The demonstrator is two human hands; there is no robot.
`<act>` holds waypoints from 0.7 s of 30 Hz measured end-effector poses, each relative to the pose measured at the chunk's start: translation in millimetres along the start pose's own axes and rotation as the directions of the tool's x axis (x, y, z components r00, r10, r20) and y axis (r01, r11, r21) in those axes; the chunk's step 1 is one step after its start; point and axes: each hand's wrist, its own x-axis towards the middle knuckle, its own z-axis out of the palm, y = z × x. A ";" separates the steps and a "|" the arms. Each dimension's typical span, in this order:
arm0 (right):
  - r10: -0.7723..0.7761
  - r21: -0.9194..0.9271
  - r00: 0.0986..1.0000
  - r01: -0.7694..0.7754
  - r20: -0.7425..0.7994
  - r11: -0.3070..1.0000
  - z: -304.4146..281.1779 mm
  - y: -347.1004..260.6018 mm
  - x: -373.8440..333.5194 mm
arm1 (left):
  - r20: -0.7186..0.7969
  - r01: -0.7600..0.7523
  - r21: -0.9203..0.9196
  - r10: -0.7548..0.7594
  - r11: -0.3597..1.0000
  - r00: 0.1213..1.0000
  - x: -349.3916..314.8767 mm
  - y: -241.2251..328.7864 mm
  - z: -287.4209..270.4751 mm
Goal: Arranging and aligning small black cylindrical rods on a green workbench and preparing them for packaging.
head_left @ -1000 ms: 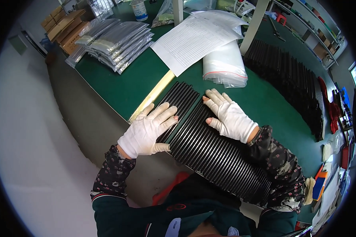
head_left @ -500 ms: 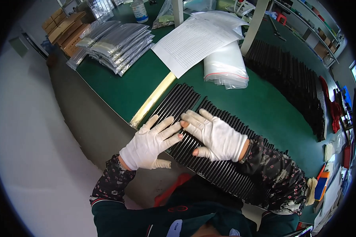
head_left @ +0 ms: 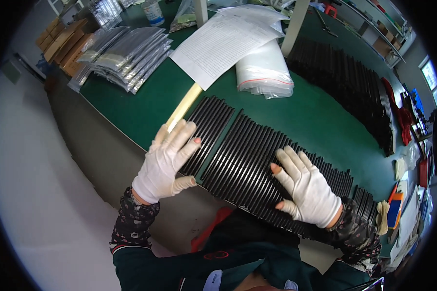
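Slim black rods lie side by side in a long row [head_left: 247, 155] along the near edge of the green table. A smaller group of the same rods [head_left: 210, 119] sits at its left, a narrow strip of green between them. My left hand [head_left: 162, 162], in a white glove with some bare fingertips, is at the outer left side of this small group, fingers stretched out. On the right part of the long row my right hand [head_left: 308, 189], gloved likewise, lies palm down with fingers spread. Neither hand grips anything.
A yellowish strip [head_left: 183, 107] runs past my left fingers under printed sheets [head_left: 223, 43]. Clear plastic bags [head_left: 264, 72] lie beside them. Flat silvery packs [head_left: 126, 56] are stacked far left. More black rods [head_left: 340, 82] fill the far right; another short group [head_left: 363, 201] lies beyond my right hand.
My hands have parted: the right has slid right along the long row, and the left has shifted left. The long row's left part is uncovered now. The whole view has shifted slightly.
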 end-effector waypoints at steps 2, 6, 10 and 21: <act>0.049 0.073 0.997 -0.054 0.067 0.996 2.2 -17.1 -29.1 | -0.007 0.083 -0.010 -0.083 0.996 0.996 -4.8 -7.3 5.4; 0.230 0.053 0.969 -0.236 0.095 0.970 15.9 -47.5 -78.0 | 0.139 0.000 0.123 -0.017 0.992 0.990 1.2 -3.2 12.3; 0.321 0.071 0.947 -0.322 0.029 0.944 20.4 -63.6 -97.0 | 0.137 -0.008 0.114 -0.008 0.993 0.991 3.6 3.4 12.3; 0.651 -0.064 0.745 -0.664 -0.142 0.745 13.0 -59.9 -181.3 | 0.308 -0.343 -0.123 0.364 0.931 0.879 35.1 126.3 18.9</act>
